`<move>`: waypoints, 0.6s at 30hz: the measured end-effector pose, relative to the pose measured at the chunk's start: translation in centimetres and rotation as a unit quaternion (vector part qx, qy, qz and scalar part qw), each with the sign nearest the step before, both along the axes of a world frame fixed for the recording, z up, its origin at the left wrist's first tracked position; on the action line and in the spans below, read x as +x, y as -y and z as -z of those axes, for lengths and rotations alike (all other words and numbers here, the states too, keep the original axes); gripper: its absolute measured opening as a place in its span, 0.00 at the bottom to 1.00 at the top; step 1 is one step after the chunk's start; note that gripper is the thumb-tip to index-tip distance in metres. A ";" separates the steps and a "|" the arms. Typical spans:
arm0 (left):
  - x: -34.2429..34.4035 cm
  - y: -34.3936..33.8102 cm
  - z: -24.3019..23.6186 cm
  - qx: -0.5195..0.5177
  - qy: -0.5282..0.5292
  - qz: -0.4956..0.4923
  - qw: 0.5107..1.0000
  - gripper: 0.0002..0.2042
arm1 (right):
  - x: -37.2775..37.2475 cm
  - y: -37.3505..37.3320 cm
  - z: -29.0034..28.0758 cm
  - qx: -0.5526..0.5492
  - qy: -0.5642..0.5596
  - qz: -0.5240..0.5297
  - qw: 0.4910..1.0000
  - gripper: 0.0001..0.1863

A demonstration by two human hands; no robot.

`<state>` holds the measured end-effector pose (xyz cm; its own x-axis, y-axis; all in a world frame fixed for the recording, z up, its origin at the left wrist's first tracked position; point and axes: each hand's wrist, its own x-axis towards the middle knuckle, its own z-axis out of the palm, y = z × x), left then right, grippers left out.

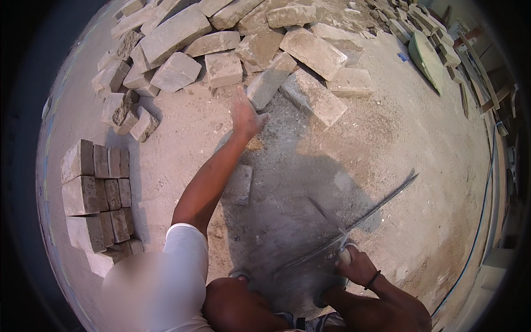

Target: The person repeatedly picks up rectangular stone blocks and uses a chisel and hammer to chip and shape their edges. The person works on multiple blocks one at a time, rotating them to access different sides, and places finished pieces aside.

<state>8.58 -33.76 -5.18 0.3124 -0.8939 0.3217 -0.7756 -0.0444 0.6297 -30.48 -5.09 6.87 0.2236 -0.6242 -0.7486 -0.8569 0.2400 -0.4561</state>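
My left hand (247,117) reaches forward to the near end of a dusty, pale brick (271,81) at the front of a loose heap. Its thumb and fingers are spread around that end, and I cannot tell how firmly they touch it. Low on the right, my right hand (358,269) is closed around the pale handle of a trowel (330,214), whose thin blade is seen nearly edge-on and slightly blurred. A long, dark metal bar (387,197) lies slantwise on the ground behind the trowel. One more brick (239,184) rests beside my left forearm.
A heap of loose, broken bricks (221,41) spreads across the far side. Several bricks form a neat stack (83,196) at the left. A greenish shallow pan (426,61) stands far right, near wooden boards (480,69). A blue line (477,246) runs along the right edge.
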 end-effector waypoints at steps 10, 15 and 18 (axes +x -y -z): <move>-1.4 2.9 -2.4 0.074 0.023 -0.072 0.994 0.33 | -3.3 -1.9 -1.3 0.015 -0.009 0.046 0.999 0.41; -1.1 3.4 -12.4 0.032 0.094 -0.001 0.995 0.32 | -4.8 -2.5 -1.1 0.038 -0.042 0.075 0.996 0.42; 2.1 1.4 -19.6 0.126 0.145 0.034 0.981 0.32 | -3.7 -1.4 -1.8 0.016 -0.001 0.081 0.997 0.39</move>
<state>10.72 -35.17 14.38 0.1776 -0.9720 0.1537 -0.9271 -0.1129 0.3573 -34.16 -3.72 8.70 0.1206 -0.6273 -0.7693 -0.8069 0.3894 -0.4441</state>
